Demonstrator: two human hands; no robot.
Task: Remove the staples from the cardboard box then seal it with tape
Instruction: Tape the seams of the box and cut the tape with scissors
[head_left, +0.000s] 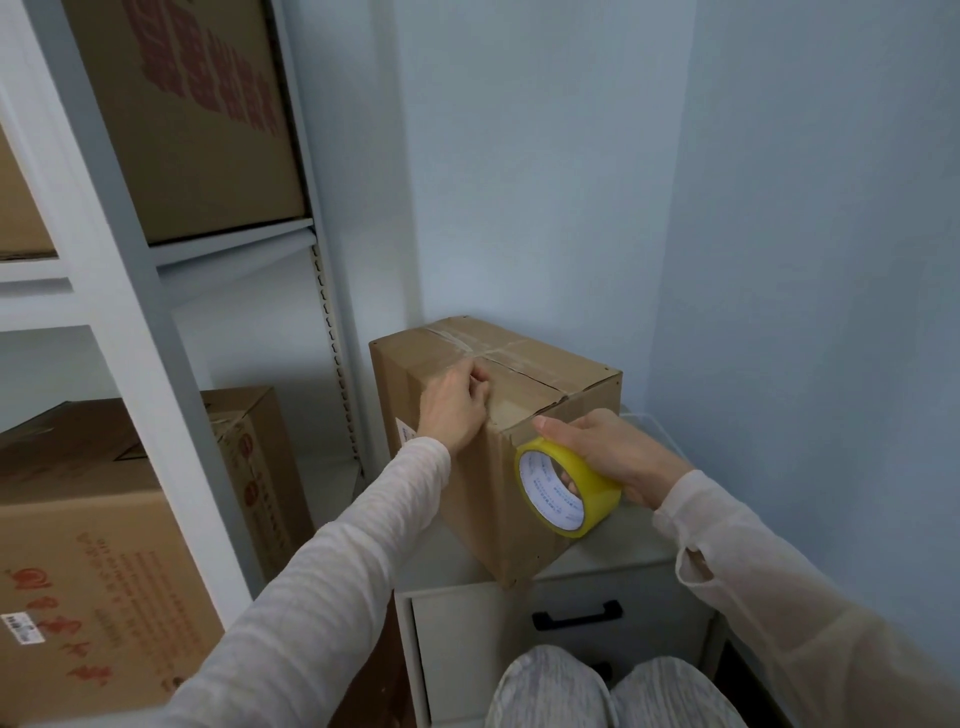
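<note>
A brown cardboard box (545, 364) stands on a white drawer cabinet (467, 639), with clear tape strips crossing its top seam. My left hand (454, 408) rests on the near top edge of the box, fingers curled against the taped seam. My right hand (608, 457) grips a roll of yellowish tape (566, 488) held against the box's near corner, thumb on the box edge. A strip of tape runs from the roll over the edge toward my left hand. No staples are visible.
A white metal shelf rack (130, 291) on the left holds several printed cardboard boxes (88, 571). Pale blue walls close in behind and to the right. The cabinet has a black drawer handle (576, 616). My knees (613, 691) are at the bottom.
</note>
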